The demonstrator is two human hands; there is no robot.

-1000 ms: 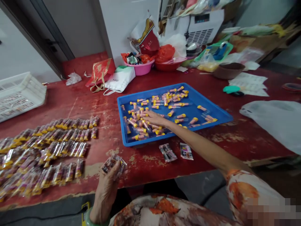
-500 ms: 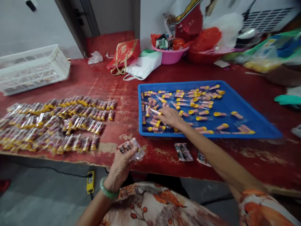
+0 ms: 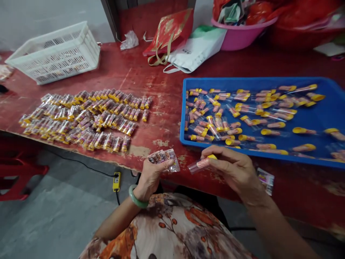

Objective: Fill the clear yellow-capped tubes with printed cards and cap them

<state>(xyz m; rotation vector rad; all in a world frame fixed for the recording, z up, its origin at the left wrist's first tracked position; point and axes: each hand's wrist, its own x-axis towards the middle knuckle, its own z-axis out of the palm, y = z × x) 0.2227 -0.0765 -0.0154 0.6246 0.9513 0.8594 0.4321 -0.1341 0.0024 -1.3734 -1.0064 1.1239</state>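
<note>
Clasping packets [image 3: 161,156] in the left hand [image 3: 151,175], pinching a yellow-capped tube [image 3: 202,163] in the right hand [image 3: 237,172], held apart, with a blue tray [image 3: 318,112] beyond the right. Seemingly pairing tube with packet; probably calls for freeing one packet.

Tube [image 3: 201,164]: clear plastic, glossy; cap [image 3: 212,157] of yellow plastic, smooth. Packets [image 3: 159,156]: thin printed film, shiny. Tray [image 3: 320,117]: blue plastic, smooth, slight sheen. Surface [image 3: 164,93]: red coating, worn in rough patches. Crate [image 3: 87,55]: white plastic, matt. Bangle [image 3: 138,200]: green, polished like stone. Garment [image 3: 183,226]: printed cloth, matt.
</note>
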